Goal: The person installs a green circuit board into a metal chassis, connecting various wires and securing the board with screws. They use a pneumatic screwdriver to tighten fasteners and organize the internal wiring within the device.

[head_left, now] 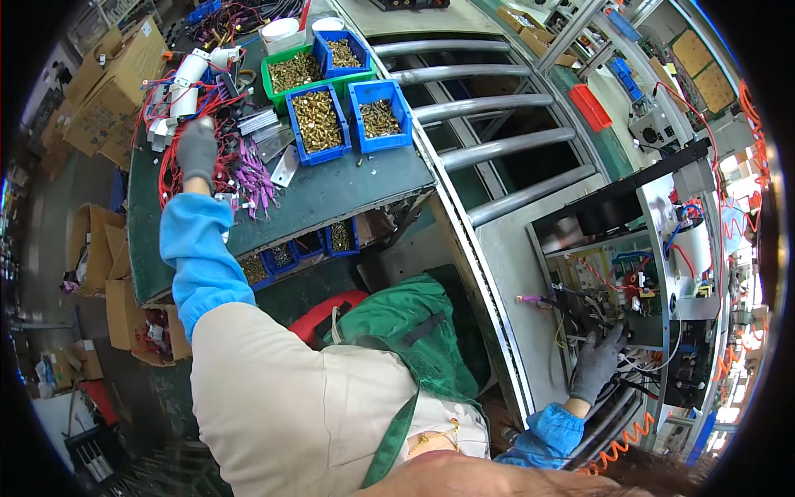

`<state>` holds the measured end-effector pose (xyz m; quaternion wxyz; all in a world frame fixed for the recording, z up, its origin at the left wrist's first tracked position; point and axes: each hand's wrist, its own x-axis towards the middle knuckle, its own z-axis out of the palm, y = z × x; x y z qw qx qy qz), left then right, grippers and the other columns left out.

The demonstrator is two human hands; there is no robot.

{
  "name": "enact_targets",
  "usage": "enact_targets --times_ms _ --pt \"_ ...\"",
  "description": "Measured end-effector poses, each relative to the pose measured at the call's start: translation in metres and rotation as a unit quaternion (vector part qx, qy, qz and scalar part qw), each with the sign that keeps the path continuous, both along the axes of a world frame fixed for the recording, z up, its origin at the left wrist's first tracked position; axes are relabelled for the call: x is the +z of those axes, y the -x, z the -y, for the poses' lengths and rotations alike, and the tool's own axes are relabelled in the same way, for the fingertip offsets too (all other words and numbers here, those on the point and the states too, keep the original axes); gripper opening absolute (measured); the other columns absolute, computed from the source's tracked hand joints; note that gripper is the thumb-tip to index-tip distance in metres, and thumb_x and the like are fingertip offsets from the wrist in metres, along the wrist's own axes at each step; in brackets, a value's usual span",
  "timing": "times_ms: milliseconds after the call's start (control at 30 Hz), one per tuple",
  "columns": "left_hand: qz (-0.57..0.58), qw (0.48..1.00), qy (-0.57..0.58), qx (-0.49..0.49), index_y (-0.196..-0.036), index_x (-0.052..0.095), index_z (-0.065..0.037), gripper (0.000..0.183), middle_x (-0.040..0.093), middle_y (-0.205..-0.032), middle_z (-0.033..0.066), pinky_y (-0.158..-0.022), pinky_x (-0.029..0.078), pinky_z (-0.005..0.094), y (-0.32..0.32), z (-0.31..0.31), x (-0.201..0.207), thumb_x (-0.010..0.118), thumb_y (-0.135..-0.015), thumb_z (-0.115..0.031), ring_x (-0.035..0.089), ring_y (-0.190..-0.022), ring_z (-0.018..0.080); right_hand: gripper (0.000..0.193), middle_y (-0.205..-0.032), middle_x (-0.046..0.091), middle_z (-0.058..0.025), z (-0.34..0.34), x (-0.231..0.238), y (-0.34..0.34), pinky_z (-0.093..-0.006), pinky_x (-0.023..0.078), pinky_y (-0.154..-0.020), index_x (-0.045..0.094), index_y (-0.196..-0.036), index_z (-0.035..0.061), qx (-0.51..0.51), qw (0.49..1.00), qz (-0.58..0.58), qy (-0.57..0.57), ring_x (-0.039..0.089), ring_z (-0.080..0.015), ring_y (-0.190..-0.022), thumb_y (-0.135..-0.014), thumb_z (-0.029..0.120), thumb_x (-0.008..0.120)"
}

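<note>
My left hand [197,151], in a grey glove, reaches over a pile of red wires [166,176] on the green-topped bench. Its fingers are together and curled down; whatever they hold is hidden. Purple-sleeved cable ends [255,184] and flat metal plates [286,166] lie to its right, and white cylinders [187,87] beyond it. My right hand [598,364], also gloved, rests inside an open metal equipment case [654,215], thumb and fingers apart among black and white wires. Circuit boards and another white cylinder [694,248] sit in that case.
Blue bins [381,142] and a green bin [267,83] hold brass-coloured fasteners. A roller conveyor [505,149] runs to the right of the bench. A red tray [590,108] stands beyond it. Cardboard boxes [116,91] stand at the left; orange coiled hoses [621,439] hang at the right.
</note>
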<state>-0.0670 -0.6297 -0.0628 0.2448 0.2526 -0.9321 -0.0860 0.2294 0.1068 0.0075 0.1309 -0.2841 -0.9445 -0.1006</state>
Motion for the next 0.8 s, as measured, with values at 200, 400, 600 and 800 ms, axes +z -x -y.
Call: enact_targets --times_ms 200,400,600,800 --pt "-0.346 0.827 -0.416 -0.154 -0.094 0.063 -0.002 0.036 0.05 -0.064 -0.0015 -0.046 0.034 0.0242 -0.002 -0.015 0.053 0.048 -0.096 -0.034 0.041 -0.051 0.0068 0.059 -0.139 0.036 -0.0287 0.023 0.018 0.004 -0.0464 0.045 -0.095 0.034 -0.138 0.0013 -0.049 0.997 0.017 0.058 0.046 -0.0447 -0.121 -0.087 0.017 0.059" --pt "-0.396 0.681 -0.563 -0.251 -0.102 0.059 0.002 0.029 0.042 -0.065 -0.0044 -0.044 0.023 0.0202 -0.03 -0.04 0.083 0.05 -0.097 -0.025 0.034 -0.053 0.0033 0.058 -0.136 0.04 -0.0275 0.006 0.006 -0.003 -0.0458 0.05 -0.088 0.035 -0.136 0.0013 -0.017 1.0 0.02 0.007 0.051 -0.043 -0.116 -0.087 0.019 0.06" --pt "-0.396 0.67 -0.577 -0.249 -0.101 0.059 0.002 0.025 0.051 -0.071 -0.0011 -0.047 0.026 0.0178 -0.028 -0.042 0.102 0.048 -0.098 -0.02 0.035 -0.056 0.004 0.06 -0.135 0.041 -0.0264 0.01 0.013 -0.002 -0.0455 0.049 -0.088 0.034 -0.137 -0.0004 -0.017 0.999 0.043 0.01 0.052 -0.0421 -0.115 -0.086 0.02 0.06" --pt "-0.402 0.596 -0.649 -0.251 -0.102 0.057 0.003 0.017 0.061 -0.086 0.0072 -0.048 0.035 0.0213 0.01 -0.002 0.083 0.05 -0.095 -0.011 0.047 -0.063 0.0082 0.06 -0.143 0.034 -0.0274 0.026 0.028 0.001 -0.0454 0.049 -0.088 0.035 -0.137 -0.0024 -0.054 0.995 0.077 0.032 0.053 -0.0427 -0.113 -0.086 0.018 0.059"
